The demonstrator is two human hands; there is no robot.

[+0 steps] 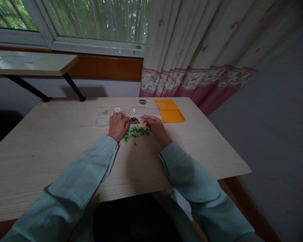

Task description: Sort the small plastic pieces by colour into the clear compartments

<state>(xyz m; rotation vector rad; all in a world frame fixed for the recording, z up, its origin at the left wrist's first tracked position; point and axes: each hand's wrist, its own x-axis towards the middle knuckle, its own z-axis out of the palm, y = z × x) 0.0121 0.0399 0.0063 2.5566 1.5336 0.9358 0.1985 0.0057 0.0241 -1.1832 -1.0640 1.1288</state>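
Note:
My left hand (119,126) rests curled on the wooden table (65,144), its fingertips pinched together by a small heap of dark brown pieces (134,119). My right hand (155,129) is also curled, its fingertips pinched near the same heap. What either pinch holds is too small to make out. A scatter of small green and yellow pieces (136,131) lies between the two hands. Just beyond the hands lies a clear plastic tray (103,116).
An orange lid or box (170,112) lies at the table's far right. A small dark round object (142,101) sits near the far edge. A second table (30,64) stands by the window, a curtain (192,50) hangs at the right.

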